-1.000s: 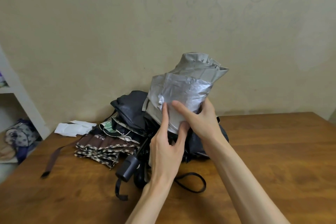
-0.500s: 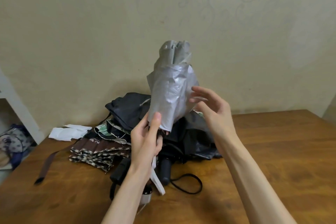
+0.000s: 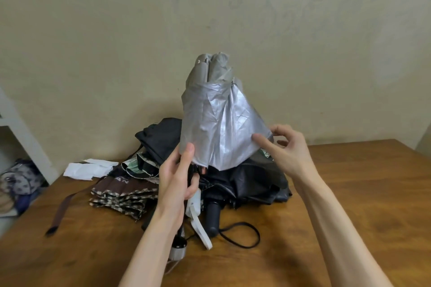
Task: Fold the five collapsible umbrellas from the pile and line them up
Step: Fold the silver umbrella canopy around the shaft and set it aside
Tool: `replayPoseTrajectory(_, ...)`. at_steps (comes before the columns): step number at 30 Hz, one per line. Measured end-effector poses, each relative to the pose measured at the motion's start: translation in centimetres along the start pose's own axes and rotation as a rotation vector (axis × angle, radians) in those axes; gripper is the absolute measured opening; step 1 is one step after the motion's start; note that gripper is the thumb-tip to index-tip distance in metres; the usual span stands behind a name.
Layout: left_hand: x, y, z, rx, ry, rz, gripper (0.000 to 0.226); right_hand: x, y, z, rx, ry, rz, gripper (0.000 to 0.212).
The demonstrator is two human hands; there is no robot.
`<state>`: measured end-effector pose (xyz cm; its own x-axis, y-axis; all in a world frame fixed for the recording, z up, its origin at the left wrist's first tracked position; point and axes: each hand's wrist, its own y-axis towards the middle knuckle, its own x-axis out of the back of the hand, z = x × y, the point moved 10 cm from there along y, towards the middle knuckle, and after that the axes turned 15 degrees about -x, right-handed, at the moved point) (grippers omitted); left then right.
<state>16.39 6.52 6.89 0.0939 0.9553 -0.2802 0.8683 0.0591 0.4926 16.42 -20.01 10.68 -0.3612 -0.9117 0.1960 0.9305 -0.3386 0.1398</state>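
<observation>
The left hand point(image 3: 179, 179) grips the crumpled silver fabric umbrella point(image 3: 217, 123) upright at frame centre, above the wooden counter point(image 3: 349, 193). The right hand point(image 3: 286, 149) pinches its canopy hem. The brown patterned umbrella point(image 3: 121, 191), lower left, reads "AN".

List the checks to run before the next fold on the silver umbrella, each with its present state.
1. Left hand grips the silver umbrella below its canopy: ok.
2. Right hand pinches the canopy's edge: ok.
3. Panels pleated flat: not ok, the fabric flares loosely.
4. Shaft fully collapsed: cannot tell, hand and fabric hide it.
5. White strap hangs clear of the folds: ok.
6. Table shows bare wood right of the pile for the line: ok.
</observation>
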Motion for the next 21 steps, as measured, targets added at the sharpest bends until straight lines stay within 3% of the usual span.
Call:
replayPoseTrajectory(4, 0.8, 0.2, 0.8, -0.005, -0.019, -0.038, 0.048, 1.1, 0.2, 0.2, 0.034, 0.069, 0.003, 0.013)
replayPoseTrajectory(12, 1.4, 0.0, 1.7, 0.001, 0.252, -0.072, 0.036, 1.9, -1.3, 3.7, 0.279, 0.166, -0.124, 0.020)
replayPoseTrajectory(16, 1.5, -0.3, 1.9, 0.003, 0.351, -0.113, 0.032, 1.9, -2.2, 5.1, 0.326, 0.239, -0.109, 0.023)
replayPoseTrajectory(21, 2.1, -0.6, 1.7, -0.016, 0.308, -0.200, 0.044, 2.4, -1.9, 4.7, 0.288, 0.250, -0.070, 0.017)
